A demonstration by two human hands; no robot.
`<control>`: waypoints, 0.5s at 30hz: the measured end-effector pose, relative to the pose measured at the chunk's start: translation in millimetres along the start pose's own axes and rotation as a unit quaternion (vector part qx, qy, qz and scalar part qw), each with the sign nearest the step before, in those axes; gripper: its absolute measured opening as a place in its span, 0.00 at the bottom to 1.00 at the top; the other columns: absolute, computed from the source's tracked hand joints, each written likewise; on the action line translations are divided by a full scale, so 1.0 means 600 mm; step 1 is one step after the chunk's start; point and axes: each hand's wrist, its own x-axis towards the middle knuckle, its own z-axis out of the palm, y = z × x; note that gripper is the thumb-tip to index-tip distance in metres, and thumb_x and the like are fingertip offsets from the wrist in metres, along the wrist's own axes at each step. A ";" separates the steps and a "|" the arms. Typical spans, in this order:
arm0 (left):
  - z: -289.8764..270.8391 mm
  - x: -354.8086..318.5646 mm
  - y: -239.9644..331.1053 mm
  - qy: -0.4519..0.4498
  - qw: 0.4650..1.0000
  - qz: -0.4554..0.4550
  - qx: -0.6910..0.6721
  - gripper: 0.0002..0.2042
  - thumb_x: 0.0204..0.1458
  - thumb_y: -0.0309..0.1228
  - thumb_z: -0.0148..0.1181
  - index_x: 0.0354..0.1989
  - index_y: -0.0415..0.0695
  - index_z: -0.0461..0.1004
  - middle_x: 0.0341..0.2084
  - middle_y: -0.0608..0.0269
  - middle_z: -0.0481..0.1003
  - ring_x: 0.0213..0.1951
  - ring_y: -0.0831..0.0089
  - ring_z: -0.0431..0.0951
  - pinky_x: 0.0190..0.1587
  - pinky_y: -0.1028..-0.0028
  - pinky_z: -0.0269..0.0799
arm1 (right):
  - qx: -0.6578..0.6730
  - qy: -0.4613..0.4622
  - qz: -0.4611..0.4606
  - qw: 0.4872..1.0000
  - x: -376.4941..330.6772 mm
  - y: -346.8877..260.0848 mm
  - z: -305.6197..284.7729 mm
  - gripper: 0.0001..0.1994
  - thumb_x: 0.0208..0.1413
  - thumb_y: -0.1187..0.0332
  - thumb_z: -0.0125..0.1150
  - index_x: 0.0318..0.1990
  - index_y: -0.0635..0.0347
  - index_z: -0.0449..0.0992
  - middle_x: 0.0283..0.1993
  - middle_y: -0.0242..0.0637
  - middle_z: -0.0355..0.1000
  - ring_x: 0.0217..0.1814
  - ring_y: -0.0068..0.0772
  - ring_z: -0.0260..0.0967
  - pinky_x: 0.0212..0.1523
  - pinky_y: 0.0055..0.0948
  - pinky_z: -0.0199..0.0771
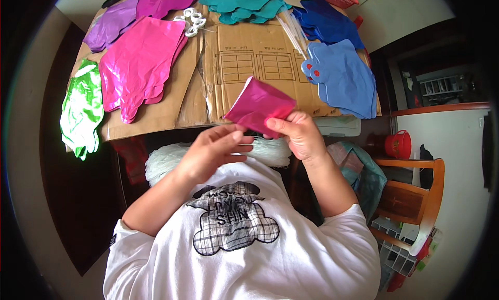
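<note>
A folded magenta foil piece (261, 105), which looks like a flat foil balloon, is pinched between the thumb and fingers of my right hand (300, 136). It is held up in front of the table's near edge, with a pale edge showing at its upper left. My left hand (212, 150) is beside its lower left corner, fingers stretched out and apart. The forefinger tip is close to the foil; whether it touches cannot be made out. Left of my hands, a stack of pink foil balloons (143, 61) lies on the cardboard-covered table (228, 100).
Around the table lie green (83, 108), purple (112, 24), teal (241, 1), dark blue (327, 22) and light blue foil pieces (345, 76). White ribbon rolls (192, 23) and thin white sticks (293, 32) sit between them. A wooden chair (410, 196) stands at right.
</note>
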 end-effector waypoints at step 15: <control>0.023 0.057 -0.066 0.130 0.979 0.091 -0.126 0.10 0.61 0.33 0.52 0.43 0.39 0.73 0.36 0.59 0.78 0.37 0.69 0.80 0.44 0.68 0.78 | -0.680 -0.187 -0.463 0.537 0.057 -0.053 0.050 0.24 0.53 0.61 0.60 0.56 0.64 0.70 0.59 0.44 0.69 0.64 0.44 0.63 0.66 0.45 0.56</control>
